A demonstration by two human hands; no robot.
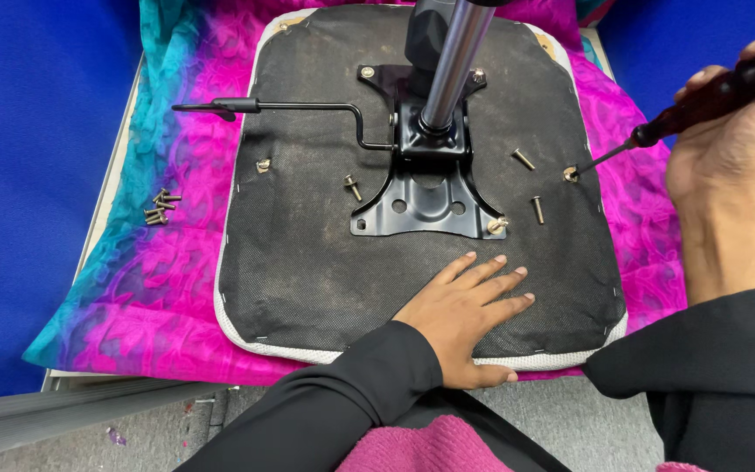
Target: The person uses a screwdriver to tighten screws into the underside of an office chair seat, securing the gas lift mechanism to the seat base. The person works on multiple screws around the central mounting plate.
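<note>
A person's left hand lay flat, fingers spread, steadying the upturned chair seat on a cloth-draped surface, while the right hand, its grip wrapped around a screwdriver, set the tip on a screw near the seat's right edge.
</note>
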